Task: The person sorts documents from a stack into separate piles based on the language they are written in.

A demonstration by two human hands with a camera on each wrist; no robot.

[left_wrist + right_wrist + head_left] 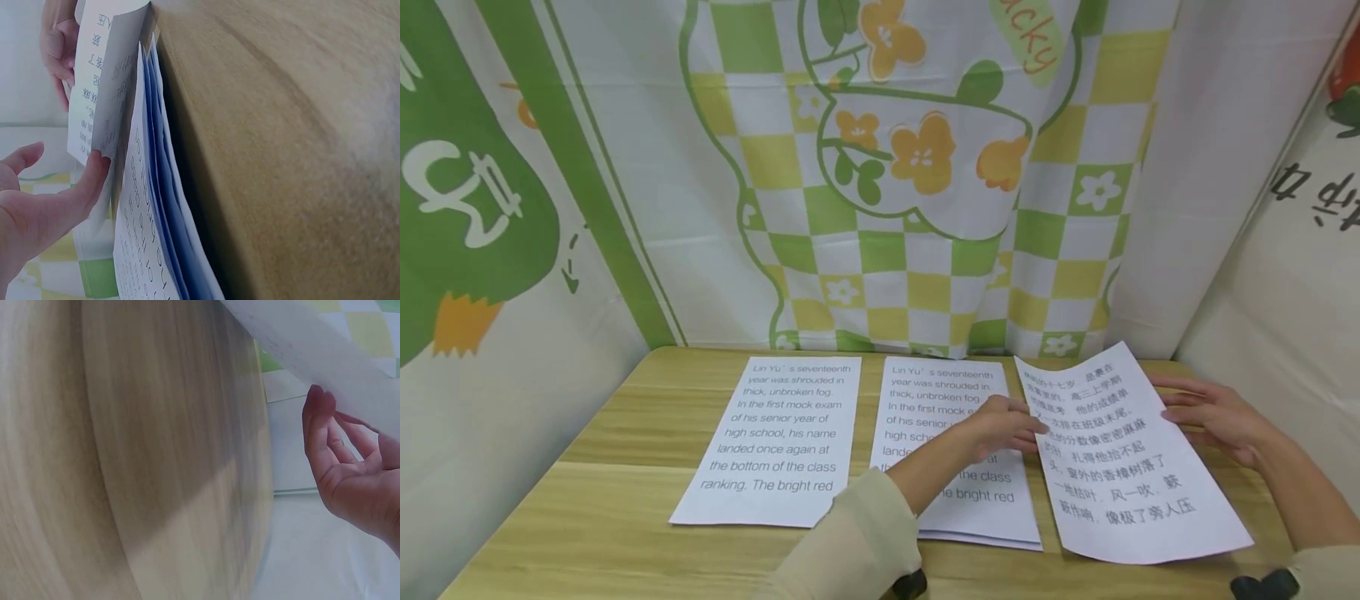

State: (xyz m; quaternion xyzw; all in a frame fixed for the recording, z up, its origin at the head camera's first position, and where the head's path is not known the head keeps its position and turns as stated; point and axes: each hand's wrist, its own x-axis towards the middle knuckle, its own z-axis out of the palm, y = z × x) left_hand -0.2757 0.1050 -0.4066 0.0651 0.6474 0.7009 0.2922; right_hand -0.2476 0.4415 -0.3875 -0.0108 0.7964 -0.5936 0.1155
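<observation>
A sheet printed with Chinese text (1105, 467) sits at the right of the table, its sides curving up between the two hands. In the left wrist view this raised sheet (87, 94) bends along its length. My left hand (1000, 429) reaches over the middle English-text stack and touches the sheet's left edge with its fingertips; its upper digit stands apart from the paper. At the opposite edge, my right hand (1225, 421) touches the sheet with loosely extended fingers. Those fingertips (320, 403) are right at the paper's edge in the right wrist view.
An English-text page (767, 442) lies at the left of the wooden table (587, 500). The middle stack (947, 383) has several layers, its edges fanned slightly (165, 187). A patterned curtain (925, 275) hangs behind the table.
</observation>
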